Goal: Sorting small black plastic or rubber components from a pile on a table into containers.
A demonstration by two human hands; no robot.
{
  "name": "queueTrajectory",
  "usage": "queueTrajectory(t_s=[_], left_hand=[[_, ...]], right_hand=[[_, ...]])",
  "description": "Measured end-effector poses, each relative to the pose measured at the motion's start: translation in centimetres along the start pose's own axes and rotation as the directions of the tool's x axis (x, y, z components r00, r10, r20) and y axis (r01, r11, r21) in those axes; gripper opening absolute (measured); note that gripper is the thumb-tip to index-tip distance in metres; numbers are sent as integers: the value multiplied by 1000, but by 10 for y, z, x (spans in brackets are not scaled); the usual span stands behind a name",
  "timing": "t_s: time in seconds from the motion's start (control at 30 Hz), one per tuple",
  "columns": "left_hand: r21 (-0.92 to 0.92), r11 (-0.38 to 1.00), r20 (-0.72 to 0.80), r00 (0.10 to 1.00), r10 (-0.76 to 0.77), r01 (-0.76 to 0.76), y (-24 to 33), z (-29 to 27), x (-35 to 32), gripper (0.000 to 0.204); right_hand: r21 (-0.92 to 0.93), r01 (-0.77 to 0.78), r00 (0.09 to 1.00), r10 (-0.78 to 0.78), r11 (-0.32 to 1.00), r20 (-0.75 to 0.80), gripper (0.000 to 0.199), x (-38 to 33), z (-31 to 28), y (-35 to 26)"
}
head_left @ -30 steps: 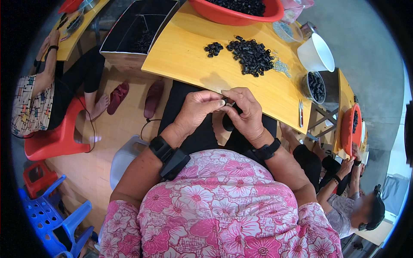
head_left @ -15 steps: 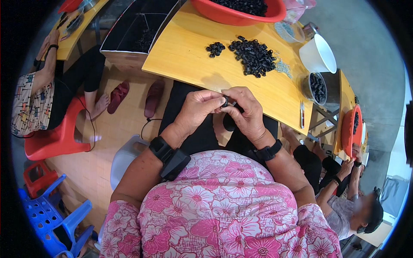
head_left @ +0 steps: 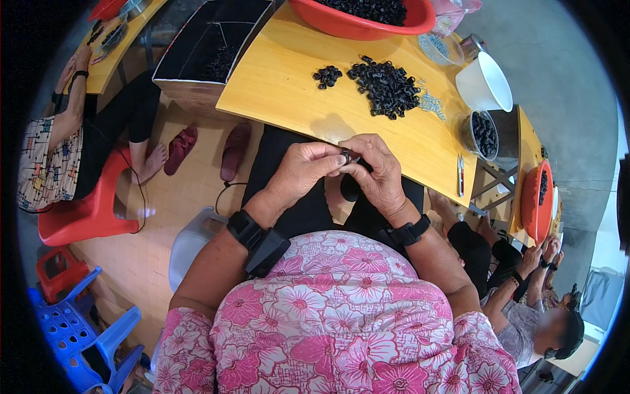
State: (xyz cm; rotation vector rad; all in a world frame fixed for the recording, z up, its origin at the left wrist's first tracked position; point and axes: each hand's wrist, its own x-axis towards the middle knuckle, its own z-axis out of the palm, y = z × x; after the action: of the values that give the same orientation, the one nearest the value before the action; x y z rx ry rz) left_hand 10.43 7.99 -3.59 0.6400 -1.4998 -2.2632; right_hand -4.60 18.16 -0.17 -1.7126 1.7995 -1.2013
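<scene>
Just off the table's front edge, my left hand [head_left: 308,167] and my right hand [head_left: 373,169] meet fingertip to fingertip. Between them is a small black plastic part [head_left: 348,156], pinched by the thumb and fingers of each hand; the fingers cover most of it. Beyond my hands, on the yellow table [head_left: 289,79], lies a big pile of small black parts [head_left: 386,88]. A smaller cluster of black parts [head_left: 327,77] sits to its left. Against the big pile's right side are scattered small clear or silvery pieces [head_left: 431,104].
A red basin [head_left: 367,27] of black parts stands at the far edge. On the right are a white bucket [head_left: 484,82], a clear tub [head_left: 470,134] of black parts and small snips [head_left: 461,176]. A dark-lined box [head_left: 197,82] is left of the table. Other people sit at both sides.
My hands stay together, with the fingers shifted slightly around the black part. At the right, the co-worker's hands have moved a little away from the orange-red basin.
</scene>
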Motion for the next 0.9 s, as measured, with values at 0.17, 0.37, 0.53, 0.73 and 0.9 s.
queueTrajectory(t_s=[0.17,0.37,0.53,0.73,0.9], left_hand=[[-7,1000,18,1000,6,-5,1,-2,-1,18],[-20,999,94,994,47,-45,1,-6,0,19],[-19,999,98,995,37,-36,3,-4,-2,19],[-74,996,154,987,50,-39,-4,-9,0,18],[-12,998,179,982,66,-65,-3,-13,1,16]], right_hand=[[-9,23,1000,-23,1000,14,33,1,-1,-3],[-23,74,997,-74,997,15,33,0,0,-3],[-22,70,997,-69,997,31,33,0,0,-5],[27,74,996,-76,997,50,33,-1,0,-5],[58,56,997,-59,997,58,30,1,-1,-8]])
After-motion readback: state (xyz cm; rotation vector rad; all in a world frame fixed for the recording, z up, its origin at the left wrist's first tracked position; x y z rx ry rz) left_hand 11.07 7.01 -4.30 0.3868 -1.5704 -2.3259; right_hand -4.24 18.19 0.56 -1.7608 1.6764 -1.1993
